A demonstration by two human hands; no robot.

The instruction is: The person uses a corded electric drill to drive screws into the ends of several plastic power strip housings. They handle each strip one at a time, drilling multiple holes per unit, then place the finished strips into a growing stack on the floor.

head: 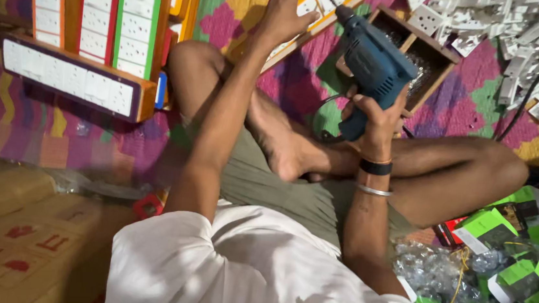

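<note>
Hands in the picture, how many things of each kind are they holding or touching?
Blue drill, held by the right hand: 1
Yellow-edged switch board, under the left hand: 1
Total: 2

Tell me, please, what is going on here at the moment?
A person sits cross-legged on a patterned mat. The right hand holds a blue drill upright, bit pointing away. The left hand reaches onto a yellow-framed socket board ahead. Finished boards are stacked to the left, and loose white sockets lie heaped to the right.
</note>
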